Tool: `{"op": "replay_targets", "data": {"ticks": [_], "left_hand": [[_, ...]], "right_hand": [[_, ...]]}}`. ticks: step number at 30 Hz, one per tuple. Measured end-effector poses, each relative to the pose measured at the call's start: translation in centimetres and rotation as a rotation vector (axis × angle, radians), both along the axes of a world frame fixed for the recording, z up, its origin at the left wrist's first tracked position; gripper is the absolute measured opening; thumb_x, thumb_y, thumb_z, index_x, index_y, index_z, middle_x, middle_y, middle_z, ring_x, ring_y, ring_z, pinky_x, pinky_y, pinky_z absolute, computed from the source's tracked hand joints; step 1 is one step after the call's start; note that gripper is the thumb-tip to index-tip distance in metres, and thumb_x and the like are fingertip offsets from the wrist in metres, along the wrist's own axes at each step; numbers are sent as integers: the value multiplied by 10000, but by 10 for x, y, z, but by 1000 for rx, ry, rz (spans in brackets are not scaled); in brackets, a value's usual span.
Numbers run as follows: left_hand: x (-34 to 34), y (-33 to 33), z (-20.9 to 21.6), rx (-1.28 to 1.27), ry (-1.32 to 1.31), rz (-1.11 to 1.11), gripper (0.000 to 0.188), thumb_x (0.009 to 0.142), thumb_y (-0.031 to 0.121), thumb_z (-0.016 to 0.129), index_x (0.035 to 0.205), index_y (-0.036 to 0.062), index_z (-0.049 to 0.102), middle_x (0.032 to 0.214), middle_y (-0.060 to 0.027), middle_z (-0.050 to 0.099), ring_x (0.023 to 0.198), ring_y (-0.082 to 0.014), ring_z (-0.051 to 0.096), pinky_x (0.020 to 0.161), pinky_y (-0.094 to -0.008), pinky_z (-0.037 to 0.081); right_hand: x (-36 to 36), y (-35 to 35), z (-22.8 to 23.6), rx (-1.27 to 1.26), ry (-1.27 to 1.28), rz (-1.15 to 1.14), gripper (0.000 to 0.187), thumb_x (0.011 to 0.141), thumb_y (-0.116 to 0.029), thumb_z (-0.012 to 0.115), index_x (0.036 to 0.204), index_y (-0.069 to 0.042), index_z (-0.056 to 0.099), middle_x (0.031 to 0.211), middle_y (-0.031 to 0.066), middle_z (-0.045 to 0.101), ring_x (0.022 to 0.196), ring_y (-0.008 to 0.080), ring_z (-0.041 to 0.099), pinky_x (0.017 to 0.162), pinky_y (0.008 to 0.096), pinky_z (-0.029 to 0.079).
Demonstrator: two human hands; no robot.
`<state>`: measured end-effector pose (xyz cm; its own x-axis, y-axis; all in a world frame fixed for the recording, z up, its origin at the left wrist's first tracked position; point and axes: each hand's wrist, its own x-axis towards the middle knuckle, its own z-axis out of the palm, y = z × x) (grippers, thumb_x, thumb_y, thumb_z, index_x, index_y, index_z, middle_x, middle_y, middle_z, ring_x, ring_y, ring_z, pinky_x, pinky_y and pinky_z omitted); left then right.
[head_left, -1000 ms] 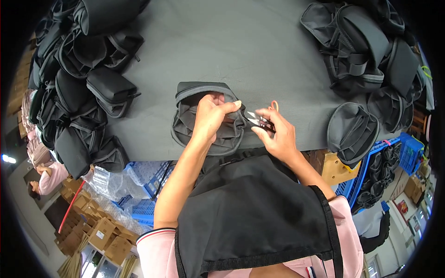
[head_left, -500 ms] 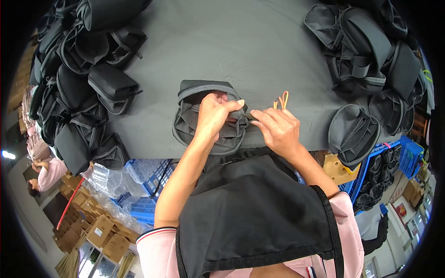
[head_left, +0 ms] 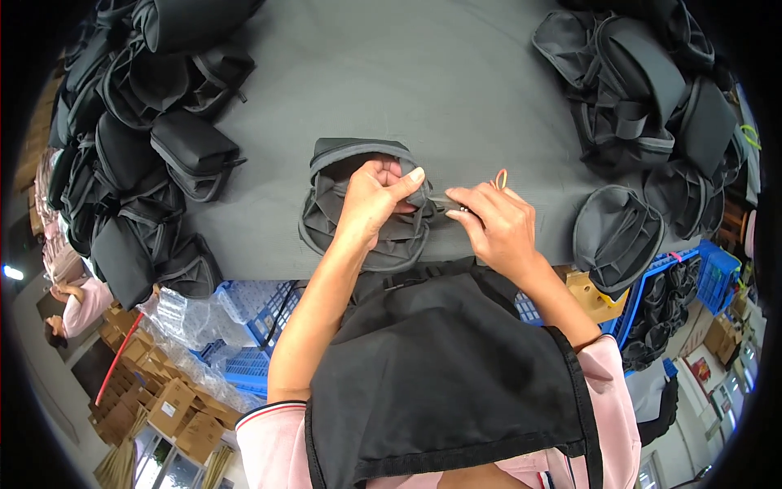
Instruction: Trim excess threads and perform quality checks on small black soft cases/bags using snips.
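Note:
An open black zip pouch (head_left: 336, 153) lies on the table in front of me, its mouth facing up and its dark lining showing. My left hand (head_left: 371, 197) reaches into the mouth and grips the right rim between thumb and fingers. Just right of it, my right hand (head_left: 498, 224) is closed around small scissors (head_left: 502, 176). An orange loop sticks up behind the knuckles, and the narrow metal tip points left at the pouch's rim. Whether the tip touches the fabric I cannot tell.
Black pouches are heaped on the left (head_left: 134, 155) and right (head_left: 643, 81) of the grey-covered table (head_left: 391, 73). Below the table edge stand blue plastic crates (head_left: 244, 326) with clear plastic wrap. Cardboard boxes (head_left: 175, 407) and another person (head_left: 77, 306) are at the far left.
The scissors have turned in my right hand; their metal tip now shows by the rim and less of the orange handle stands up. My left hand keeps its hold on the pouch.

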<state>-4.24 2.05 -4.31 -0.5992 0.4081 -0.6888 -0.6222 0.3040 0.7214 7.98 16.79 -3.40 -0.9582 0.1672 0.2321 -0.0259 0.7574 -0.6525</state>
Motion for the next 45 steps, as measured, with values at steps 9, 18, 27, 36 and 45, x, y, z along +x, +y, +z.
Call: {"op": "replay_targets", "data": {"ticks": [9, 18, 27, 36, 45], "left_hand": [[-3, -1, 0, 14, -2, -24, 225, 798, 198, 687, 823, 73, 501, 695, 12, 549, 631, -83, 554, 607, -262, 523], [-1, -1, -2, 32, -8, -17, 217, 800, 189, 682, 802, 79, 495, 696, 6, 556, 633, -82, 559, 600, -256, 523], [-3, 1, -1, 10, -14, -7, 218, 795, 193, 687, 798, 79, 502, 697, 0, 570, 630, -89, 569, 600, -262, 524], [-3, 1, -5, 2, -10, 14, 222, 789, 196, 694, 804, 79, 506, 683, -2, 573, 607, -95, 572, 597, -268, 525], [-3, 1, -6, 15, -35, 24, 291, 768, 183, 718, 878, 8, 514, 754, -35, 541, 653, -112, 560, 571, -244, 521]], "right_hand": [[-12, 6, 16, 160, -111, 67, 222, 726, -138, 683, 932, -100, 610, 709, 34, 568, 622, 226, 575, 570, 338, 439], [-19, 20, -4, -44, -175, 139, 229, 707, -151, 696, 919, -113, 617, 763, 25, 614, 644, 225, 601, 584, 339, 441], [-4, 22, -7, -115, -56, 135, 191, 704, -113, 702, 888, -88, 655, 698, 30, 606, 584, 209, 555, 560, 310, 407], [-2, 17, -2, -147, -149, 98, 186, 731, -145, 677, 902, -94, 626, 784, 31, 625, 628, 222, 585, 583, 327, 427], [-2, 12, -4, -146, -159, 34, 208, 715, -136, 691, 909, -94, 628, 773, 28, 619, 633, 217, 594, 578, 321, 428]]}}
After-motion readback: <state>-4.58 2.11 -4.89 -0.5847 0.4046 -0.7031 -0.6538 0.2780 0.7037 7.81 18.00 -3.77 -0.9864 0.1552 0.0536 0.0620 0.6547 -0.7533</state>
